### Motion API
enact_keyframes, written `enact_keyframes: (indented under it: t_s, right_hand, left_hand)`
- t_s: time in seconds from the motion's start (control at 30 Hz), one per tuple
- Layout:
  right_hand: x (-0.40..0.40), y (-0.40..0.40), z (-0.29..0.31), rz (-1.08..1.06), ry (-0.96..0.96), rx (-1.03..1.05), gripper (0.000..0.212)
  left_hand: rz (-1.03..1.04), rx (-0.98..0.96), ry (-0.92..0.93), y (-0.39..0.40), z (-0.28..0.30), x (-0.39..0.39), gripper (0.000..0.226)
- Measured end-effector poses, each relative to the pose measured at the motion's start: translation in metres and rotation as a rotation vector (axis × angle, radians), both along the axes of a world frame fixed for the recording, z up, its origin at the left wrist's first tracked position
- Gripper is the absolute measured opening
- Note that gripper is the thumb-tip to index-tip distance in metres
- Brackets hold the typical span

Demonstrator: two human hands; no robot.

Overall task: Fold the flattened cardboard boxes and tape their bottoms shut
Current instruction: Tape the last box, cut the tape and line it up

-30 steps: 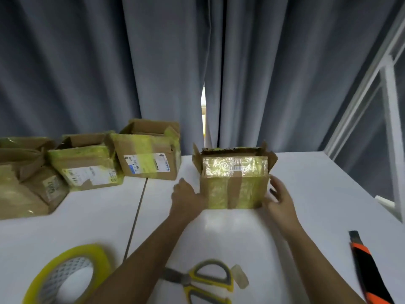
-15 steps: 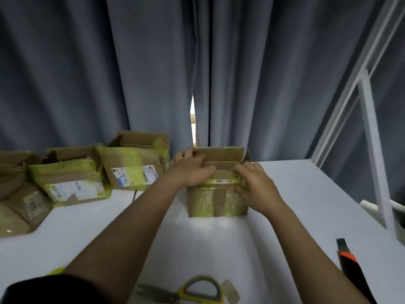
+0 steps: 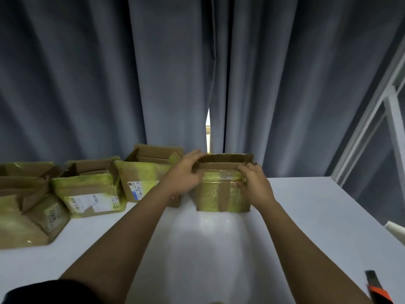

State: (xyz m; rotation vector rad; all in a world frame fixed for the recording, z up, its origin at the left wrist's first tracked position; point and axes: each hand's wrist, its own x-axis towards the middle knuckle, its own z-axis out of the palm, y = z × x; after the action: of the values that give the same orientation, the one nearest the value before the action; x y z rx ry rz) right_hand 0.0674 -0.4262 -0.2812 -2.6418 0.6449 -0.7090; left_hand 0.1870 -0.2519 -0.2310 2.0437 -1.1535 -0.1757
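While grey curtains [image 3: 131, 84] hang behind the white table [image 3: 306, 216], the head view shows the cardboard box [image 3: 221, 194] at twelve o'clock (upright, open-topped); left hand [image 3: 184, 178] and right hand [image 3: 254, 185] curl fingers on its near flap.

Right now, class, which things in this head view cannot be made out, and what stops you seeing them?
- Taped bottom of the held box: it faces the table.
- Box's top corners: covered by the left hand and right hand.
- Label print on the row boxes: too small and blurred.
- Knife: cut off by the bottom right edge.
- Leftmost box: cut off by the left edge.
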Motion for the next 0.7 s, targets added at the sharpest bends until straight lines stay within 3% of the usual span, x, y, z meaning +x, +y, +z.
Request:
enact_keyframes:
  t_s: [0.1,0.2,0.33,0.57,0.7]
  right_hand:
    - [0.019,0.003,0.002,0.003,0.011,-0.005,0.039]
    - [0.028,0.007,0.001,-0.063,0.093,-0.092,0.042]
    - [0.030,0.012,0.002,-0.147,0.110,-0.216,0.049]
    - [0.038,0.022,0.015,-0.104,0.164,-0.254,0.057]
    - [0.038,0.028,0.016,-0.104,0.127,-0.261,0.055]
  left_hand:
    - [0.336,0.093,-0.246,0.022,0.001,0.025,0.063]
    - [0.500,0.415,-0.238,0.039,-0.003,0.046,0.055]
    - [0.450,0.542,-0.358,0.044,-0.009,0.051,0.035]
    - [0.354,0.432,-0.490,0.030,-0.020,0.040,0.034]
    - [0.392,0.484,-0.519,0.028,-0.024,0.036,0.039]
